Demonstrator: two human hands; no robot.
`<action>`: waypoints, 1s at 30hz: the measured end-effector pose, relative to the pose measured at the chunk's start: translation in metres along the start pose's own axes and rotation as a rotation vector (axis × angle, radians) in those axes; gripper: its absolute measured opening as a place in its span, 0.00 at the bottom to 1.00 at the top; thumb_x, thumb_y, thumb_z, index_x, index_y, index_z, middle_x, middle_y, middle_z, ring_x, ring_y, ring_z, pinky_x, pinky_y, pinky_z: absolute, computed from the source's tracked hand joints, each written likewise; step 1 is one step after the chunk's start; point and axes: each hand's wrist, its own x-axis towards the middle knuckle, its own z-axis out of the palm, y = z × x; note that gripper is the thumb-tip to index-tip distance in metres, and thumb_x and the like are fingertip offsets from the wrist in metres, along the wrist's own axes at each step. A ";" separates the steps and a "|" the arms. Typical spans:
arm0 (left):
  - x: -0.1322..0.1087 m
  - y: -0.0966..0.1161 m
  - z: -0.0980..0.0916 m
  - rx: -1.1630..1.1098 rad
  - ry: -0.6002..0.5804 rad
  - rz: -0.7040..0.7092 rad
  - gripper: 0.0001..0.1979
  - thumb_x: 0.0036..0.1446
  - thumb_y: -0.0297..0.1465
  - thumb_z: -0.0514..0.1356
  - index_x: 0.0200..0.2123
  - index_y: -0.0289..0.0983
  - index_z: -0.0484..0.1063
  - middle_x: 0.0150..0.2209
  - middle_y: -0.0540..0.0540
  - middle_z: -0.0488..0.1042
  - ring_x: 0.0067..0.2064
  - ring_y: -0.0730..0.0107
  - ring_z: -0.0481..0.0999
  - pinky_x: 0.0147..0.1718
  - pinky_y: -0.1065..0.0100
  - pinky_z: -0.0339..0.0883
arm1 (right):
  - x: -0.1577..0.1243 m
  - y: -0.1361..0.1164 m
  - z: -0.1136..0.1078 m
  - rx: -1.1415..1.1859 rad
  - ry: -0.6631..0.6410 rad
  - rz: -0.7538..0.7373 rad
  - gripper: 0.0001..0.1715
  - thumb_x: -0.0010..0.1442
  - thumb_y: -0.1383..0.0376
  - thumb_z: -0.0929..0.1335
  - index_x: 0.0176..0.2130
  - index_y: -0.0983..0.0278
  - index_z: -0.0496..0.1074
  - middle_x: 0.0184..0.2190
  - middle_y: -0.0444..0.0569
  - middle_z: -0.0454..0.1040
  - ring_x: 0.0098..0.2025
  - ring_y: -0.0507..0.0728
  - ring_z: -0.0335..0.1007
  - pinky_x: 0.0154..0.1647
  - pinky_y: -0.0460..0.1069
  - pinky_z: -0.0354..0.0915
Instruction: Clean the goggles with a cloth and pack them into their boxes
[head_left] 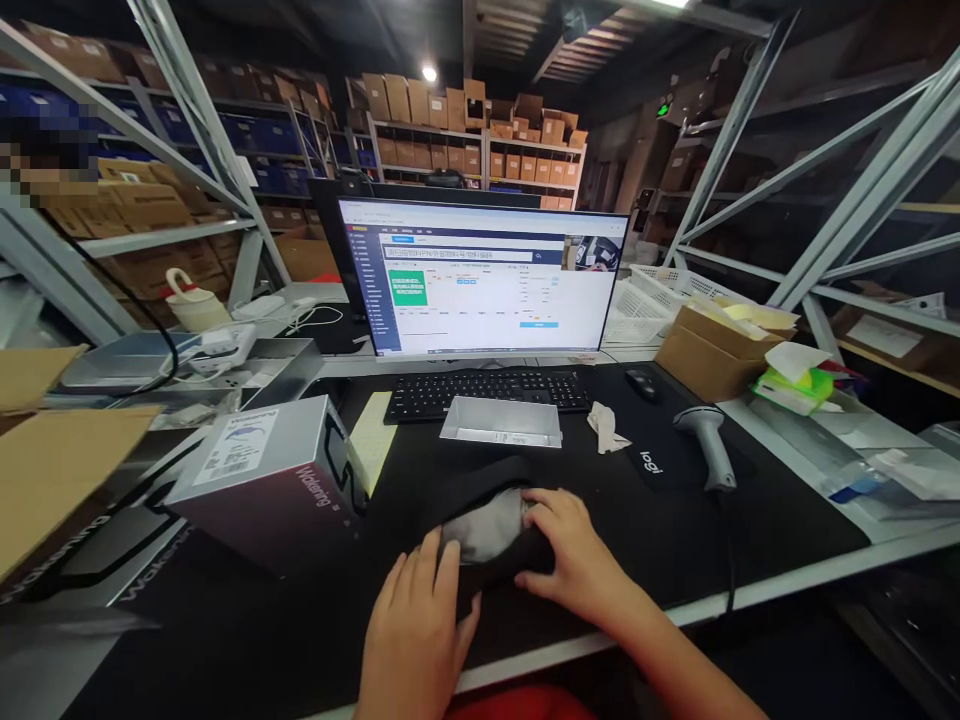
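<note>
My left hand (420,625) and my right hand (574,550) hold a dark, rounded item (491,480) from its two sides, low over the front of the black desk mat. A pale grey, crinkled piece (487,527) shows in its middle; I cannot tell the item's exact kind. My left fingers lie over the near left edge, with the thumb below. The right fingertips touch the right end of the grey piece, and that thumb presses lower down. Just beyond stands a shallow silver-grey box tray (501,422).
A grey box marked Wakening (266,480) stands left, beside a yellow paper pad (375,435). Behind are a keyboard (487,388) and a lit monitor (480,290). On the right lie a crumpled tissue (606,428), a mouse (643,384) and a barcode scanner (707,445). Metal shelving frames both sides.
</note>
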 end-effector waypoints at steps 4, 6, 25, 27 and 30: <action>-0.006 0.001 -0.005 -0.006 -0.001 0.023 0.11 0.62 0.31 0.55 0.45 0.31 0.67 0.54 0.26 0.70 0.47 0.42 0.78 0.42 0.50 0.77 | 0.015 0.003 -0.009 0.012 0.012 -0.065 0.27 0.40 0.69 0.78 0.34 0.59 0.60 0.41 0.45 0.70 0.43 0.58 0.68 0.50 0.54 0.66; -0.009 0.006 -0.002 0.005 0.004 -0.026 0.10 0.61 0.31 0.56 0.44 0.31 0.67 0.56 0.24 0.68 0.51 0.36 0.75 0.41 0.50 0.78 | 0.016 0.003 -0.011 0.034 -0.004 -0.091 0.27 0.41 0.71 0.77 0.34 0.59 0.60 0.44 0.46 0.68 0.42 0.57 0.67 0.42 0.49 0.66; -0.005 0.005 -0.007 -0.228 0.159 0.066 0.06 0.64 0.24 0.54 0.44 0.31 0.66 0.51 0.30 0.75 0.56 0.50 0.74 0.56 0.45 0.69 | -0.011 -0.028 -0.029 -0.318 -0.115 -0.132 0.20 0.45 0.66 0.80 0.34 0.61 0.70 0.36 0.43 0.75 0.33 0.58 0.73 0.33 0.52 0.68; -0.008 0.005 -0.010 -0.207 0.155 0.068 0.07 0.65 0.25 0.55 0.45 0.30 0.67 0.51 0.30 0.75 0.56 0.51 0.75 0.60 0.43 0.63 | -0.014 -0.031 -0.033 -0.295 -0.110 -0.146 0.22 0.44 0.66 0.81 0.37 0.60 0.72 0.41 0.45 0.76 0.37 0.58 0.74 0.36 0.52 0.70; -0.010 0.005 -0.012 -0.170 0.155 0.055 0.10 0.65 0.28 0.58 0.47 0.28 0.69 0.51 0.31 0.76 0.53 0.53 0.76 0.65 0.42 0.51 | -0.009 -0.041 -0.034 -0.303 -0.051 -0.247 0.38 0.42 0.66 0.81 0.51 0.58 0.71 0.60 0.54 0.67 0.60 0.68 0.66 0.58 0.61 0.66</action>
